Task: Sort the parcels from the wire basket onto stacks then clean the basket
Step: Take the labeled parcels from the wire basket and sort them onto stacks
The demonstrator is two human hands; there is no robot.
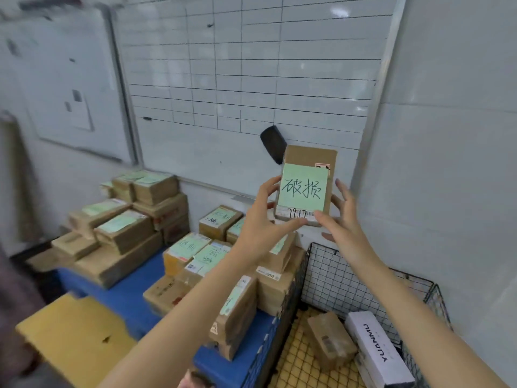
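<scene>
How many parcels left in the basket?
2: a brown box on the basket floor, a white box to its right. Others may lie out of frame.

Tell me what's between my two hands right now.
A cardboard parcel with a green handwritten note, seen in the head view: the left hand grips its left edge, the right hand touches its lower right corner.
</scene>
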